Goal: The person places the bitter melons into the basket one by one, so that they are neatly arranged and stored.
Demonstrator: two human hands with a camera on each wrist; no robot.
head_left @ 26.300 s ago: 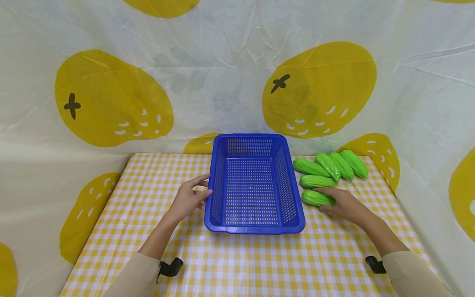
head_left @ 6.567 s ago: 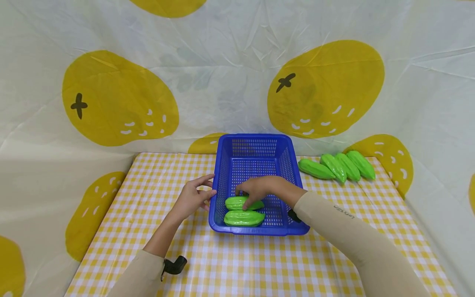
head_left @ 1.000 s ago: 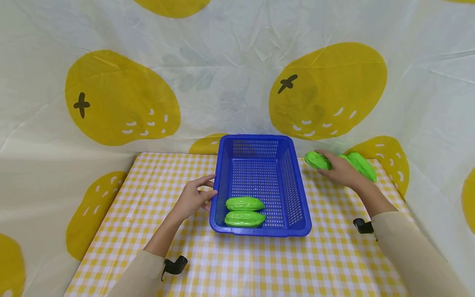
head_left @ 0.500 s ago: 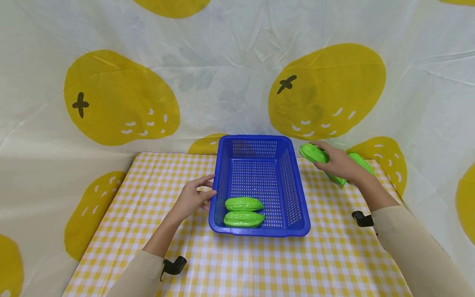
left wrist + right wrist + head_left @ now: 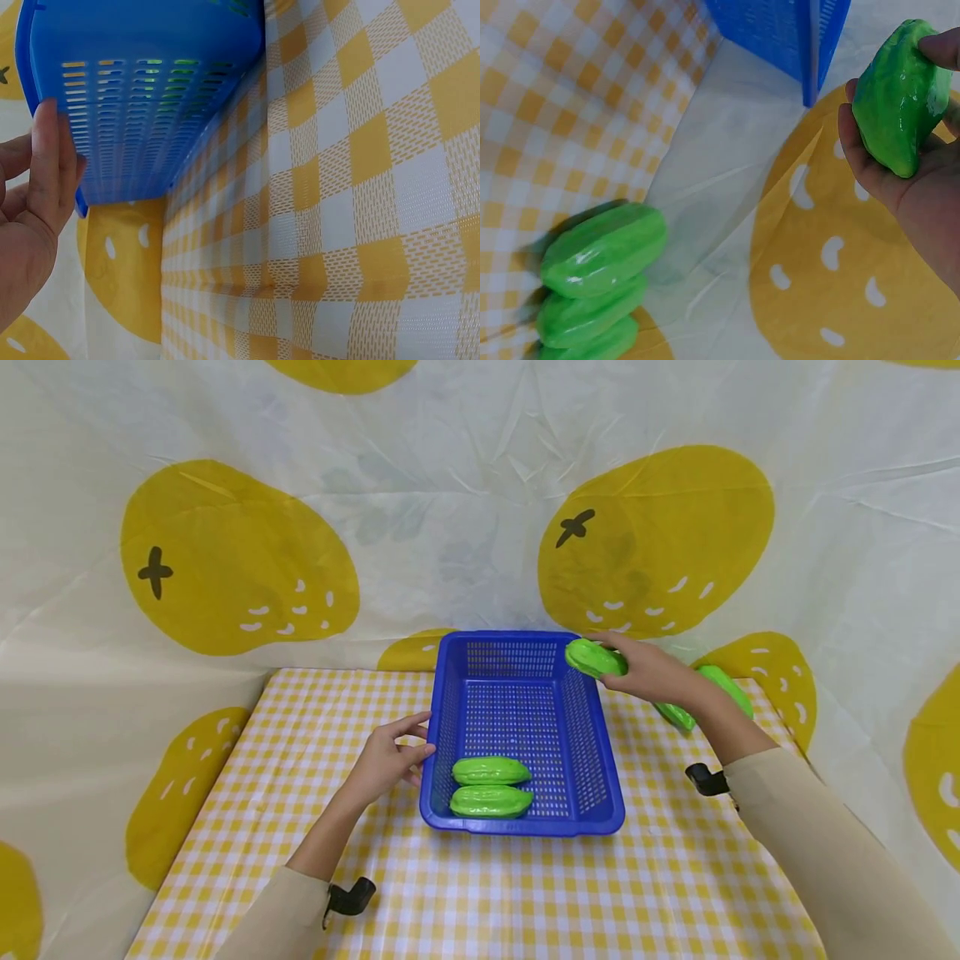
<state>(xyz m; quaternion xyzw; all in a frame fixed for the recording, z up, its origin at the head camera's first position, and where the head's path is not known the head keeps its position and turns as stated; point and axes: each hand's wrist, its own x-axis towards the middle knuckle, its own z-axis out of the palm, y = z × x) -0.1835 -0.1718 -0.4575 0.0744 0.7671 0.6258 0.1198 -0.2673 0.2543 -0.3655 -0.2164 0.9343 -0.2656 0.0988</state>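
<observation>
My right hand (image 5: 647, 670) grips a glossy green ridged gourd (image 5: 595, 658) over the far right corner of a blue plastic basket (image 5: 517, 827). In the right wrist view the gourd (image 5: 900, 97) sits between thumb and fingers, its pointed end toward the palm. Two more green gourds (image 5: 491, 802) lie side by side in the basket's near left part. My left hand (image 5: 384, 764) touches the basket's left rim with outstretched fingertips. In the left wrist view its fingers (image 5: 46, 150) rest against the rim edge.
Three green gourds (image 5: 604, 251) lie together on the table to the right of the basket, partly hidden by my right arm in the head view. A yellow checked cloth (image 5: 300, 827) covers the table. A fruit-printed curtain (image 5: 450, 527) hangs right behind it.
Earlier, two gourds were set into the basket from the right. Within the last second my right hand has lifted another off the table and carried it left to the basket. The left hand stays put.
</observation>
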